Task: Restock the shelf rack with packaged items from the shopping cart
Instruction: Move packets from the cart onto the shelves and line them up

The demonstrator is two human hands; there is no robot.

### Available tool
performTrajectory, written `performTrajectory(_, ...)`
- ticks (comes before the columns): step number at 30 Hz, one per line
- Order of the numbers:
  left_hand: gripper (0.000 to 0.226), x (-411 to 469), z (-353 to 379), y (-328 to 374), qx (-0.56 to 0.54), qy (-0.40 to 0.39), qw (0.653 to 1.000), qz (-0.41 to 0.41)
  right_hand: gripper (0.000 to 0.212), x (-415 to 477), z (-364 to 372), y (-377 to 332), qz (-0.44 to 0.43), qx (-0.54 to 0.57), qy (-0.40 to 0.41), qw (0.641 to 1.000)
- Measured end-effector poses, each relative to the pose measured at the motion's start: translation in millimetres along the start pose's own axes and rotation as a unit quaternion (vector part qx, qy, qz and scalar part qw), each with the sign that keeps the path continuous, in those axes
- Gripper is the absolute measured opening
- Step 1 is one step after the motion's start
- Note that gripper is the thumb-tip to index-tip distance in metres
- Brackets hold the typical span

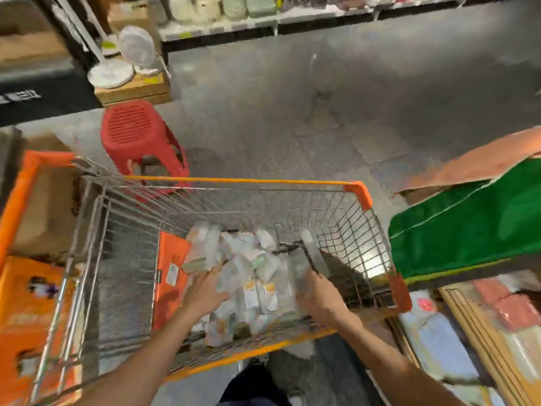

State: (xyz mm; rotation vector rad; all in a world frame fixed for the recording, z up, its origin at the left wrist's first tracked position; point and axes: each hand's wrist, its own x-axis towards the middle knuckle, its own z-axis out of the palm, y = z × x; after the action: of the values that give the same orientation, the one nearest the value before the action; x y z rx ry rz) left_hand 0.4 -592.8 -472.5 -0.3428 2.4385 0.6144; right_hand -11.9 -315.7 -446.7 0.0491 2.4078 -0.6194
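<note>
A grey concrete floor (292,118) fills most of the view. On it, close below the camera, stands the wire shopping cart (358,190) with orange trim along its rim. A shelf rack (263,23) of pale, blurred goods runs along the far side of the aisle, well apart from the cart. To the right of the cart, a large piece of green cloth (468,230) lies over other stock. Orange cartons (26,303) sit against the cart's left side. A red plastic stool (137,133) stands just beyond the cart's far left corner, and behind it a wooden crate (131,90) carries white fans (137,49). Inside the cart, an orange panel (171,259) stands upright to the left of the packaged items (257,268). These are a loose heap of small clear and pale packets on the basket floor, toward the near end. Both bare arms reach down into the basket. The left hand (205,291) lies on the left side of the heap with its fingers (221,295) touching packets. The right hand (320,298) is at the right side with its fingers (314,278) among blurred packets. Motion blur hides whether either hand's fingers are spread or closed round a packet.
</note>
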Motion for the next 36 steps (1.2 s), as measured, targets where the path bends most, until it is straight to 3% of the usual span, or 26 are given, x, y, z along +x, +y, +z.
performTrajectory(7, 0.067, 61, 29, -36, 0.045, -0.064, 0.996, -0.052, 0.052, 72, 56, -3, 0.096, 0.011, -0.123, 0.988)
performTrajectory(14, 0.074, 118, 49, -42, 0.068, -0.115, 0.991, -0.031, 0.043, 122, 89, 4, 0.159, 0.058, -0.123, 0.978)
performTrajectory(17, 0.097, 145, 54, -37, 0.079, -0.14, 0.987, -0.02, 0.035, 149, 113, 18, 0.195, 0.085, -0.106, 0.971)
performTrajectory(20, 0.124, 165, 55, -37, 0.105, -0.18, 0.978, -0.025, 0.052, 177, 160, 55, 0.237, 0.093, -0.126, 0.959)
performTrajectory(25, 0.149, 181, 58, -51, 0.159, -0.189, 0.969, -0.002, 0.056, 173, 142, 14, 0.268, 0.105, -0.096, 0.953)
performTrajectory(28, 0.146, 180, 63, -45, 0.209, -0.183, 0.961, 0.002, 0.056, 176, 145, 19, 0.301, 0.133, -0.079, 0.941)
performTrajectory(31, 0.127, 174, 60, -37, 0.249, -0.162, 0.955, 0.017, 0.046, 176, 146, 16, 0.309, 0.138, -0.064, 0.939)
performTrajectory(33, 0.11, 170, 59, -32, 0.261, -0.132, 0.956, 0.035, 0.043, 176, 148, 15, 0.304, 0.096, -0.07, 0.945)
performTrajectory(36, 0.103, 162, 62, -32, 0.278, -0.085, 0.955, 0.059, 0.044, 172, 150, 12, 0.282, 0.051, -0.076, 0.955)
